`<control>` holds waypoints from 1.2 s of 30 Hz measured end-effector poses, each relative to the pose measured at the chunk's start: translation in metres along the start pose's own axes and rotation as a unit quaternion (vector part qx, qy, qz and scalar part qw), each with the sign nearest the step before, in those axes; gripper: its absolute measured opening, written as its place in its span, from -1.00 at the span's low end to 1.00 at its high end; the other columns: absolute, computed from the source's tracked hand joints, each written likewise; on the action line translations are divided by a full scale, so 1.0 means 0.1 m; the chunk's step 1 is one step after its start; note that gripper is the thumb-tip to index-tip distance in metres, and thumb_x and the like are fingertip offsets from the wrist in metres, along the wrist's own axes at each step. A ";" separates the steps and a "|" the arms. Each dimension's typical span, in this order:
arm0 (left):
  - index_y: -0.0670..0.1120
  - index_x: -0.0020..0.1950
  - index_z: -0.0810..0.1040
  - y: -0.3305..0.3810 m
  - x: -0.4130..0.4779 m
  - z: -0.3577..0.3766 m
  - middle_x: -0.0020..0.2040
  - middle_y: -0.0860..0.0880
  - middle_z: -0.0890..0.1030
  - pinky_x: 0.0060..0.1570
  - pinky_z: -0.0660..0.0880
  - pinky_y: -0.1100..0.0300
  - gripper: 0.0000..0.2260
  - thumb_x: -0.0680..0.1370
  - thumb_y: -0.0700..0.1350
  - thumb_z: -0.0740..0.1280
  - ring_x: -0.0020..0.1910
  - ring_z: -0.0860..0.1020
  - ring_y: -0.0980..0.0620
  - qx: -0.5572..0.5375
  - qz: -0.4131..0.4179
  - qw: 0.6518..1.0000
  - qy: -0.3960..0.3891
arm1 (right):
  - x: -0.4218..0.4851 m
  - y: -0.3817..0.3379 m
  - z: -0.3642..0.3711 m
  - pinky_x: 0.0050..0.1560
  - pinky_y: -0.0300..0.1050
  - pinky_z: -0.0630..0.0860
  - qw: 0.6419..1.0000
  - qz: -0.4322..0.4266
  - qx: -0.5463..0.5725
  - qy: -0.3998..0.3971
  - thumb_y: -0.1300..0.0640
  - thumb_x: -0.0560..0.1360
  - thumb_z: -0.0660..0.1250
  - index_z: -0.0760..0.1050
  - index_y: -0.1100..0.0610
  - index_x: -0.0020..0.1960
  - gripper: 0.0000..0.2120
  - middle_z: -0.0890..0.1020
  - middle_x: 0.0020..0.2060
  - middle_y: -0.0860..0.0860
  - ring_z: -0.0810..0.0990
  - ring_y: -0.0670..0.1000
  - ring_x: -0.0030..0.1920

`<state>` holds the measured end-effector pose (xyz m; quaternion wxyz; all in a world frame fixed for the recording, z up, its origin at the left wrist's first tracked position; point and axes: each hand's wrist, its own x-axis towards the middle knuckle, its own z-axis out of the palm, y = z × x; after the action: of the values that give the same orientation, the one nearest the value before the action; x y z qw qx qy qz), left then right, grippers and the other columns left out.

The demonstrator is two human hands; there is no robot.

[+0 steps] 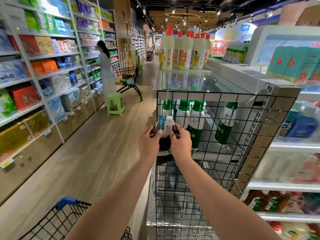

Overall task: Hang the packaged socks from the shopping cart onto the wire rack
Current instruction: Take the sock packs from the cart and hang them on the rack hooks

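A black wire rack (225,153) stands upright on the end of a shelf unit, with bare metal hooks (228,118) across its upper rows. At its upper left corner I hold a sock package (167,129) with a white and blue card top and dark socks below, right against the rack at a hook. My left hand (149,141) grips the package's left side and my right hand (180,141) pinches its right side. The lower part of the package is hidden behind my hands. The shopping cart (57,220) with a blue handle sits at the bottom left.
Green and white bottles hang behind the rack. Tall bottles (185,49) stand on the glass top above it. A person with another cart (129,78) and a green stool (115,105) are down the aisle on the left, beside stocked shelves.
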<state>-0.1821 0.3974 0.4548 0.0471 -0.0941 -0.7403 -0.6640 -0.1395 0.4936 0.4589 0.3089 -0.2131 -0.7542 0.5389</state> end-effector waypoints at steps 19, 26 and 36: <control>-0.02 -0.09 0.60 -0.87 -0.73 -0.72 -0.10 -0.05 0.66 0.03 0.55 -0.06 -0.80 0.61 0.03 0.25 -0.06 0.62 -0.10 0.127 -0.096 0.987 -0.037 | -1.12 0.51 0.36 -0.02 -0.19 0.49 0.985 0.060 0.003 -0.160 0.12 0.64 0.25 0.56 0.02 0.17 -0.84 0.61 -0.03 -0.12 0.57 -0.07 -0.01; -0.06 0.06 0.60 -1.85 -1.71 -1.60 -0.11 0.05 0.62 -0.13 0.51 0.33 -0.87 0.68 -0.12 0.26 -0.12 0.59 0.04 0.159 -0.270 0.949 0.041 | -1.79 1.25 0.94 -0.01 -0.12 0.50 0.914 0.117 -0.093 -0.377 0.15 0.62 0.29 0.62 0.05 0.07 -0.87 0.68 -0.03 -0.01 0.62 0.02 0.00; 0.01 0.04 0.63 -3.08 -2.36 -2.70 -0.06 0.00 0.67 0.00 0.53 0.09 -0.87 0.63 -0.18 0.30 -0.04 0.62 -0.06 0.091 -0.462 0.870 0.149 | -2.68 1.72 2.28 0.08 -0.13 0.54 0.781 0.173 -0.169 -0.575 0.19 0.59 0.32 0.65 0.10 0.14 -0.82 0.64 -0.05 -0.06 0.60 0.00 0.02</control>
<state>-0.0281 0.0806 0.1393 -0.1474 0.3634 -0.7404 -0.5459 -0.1078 0.2192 0.1813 -0.3219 -0.0396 -0.8213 0.4694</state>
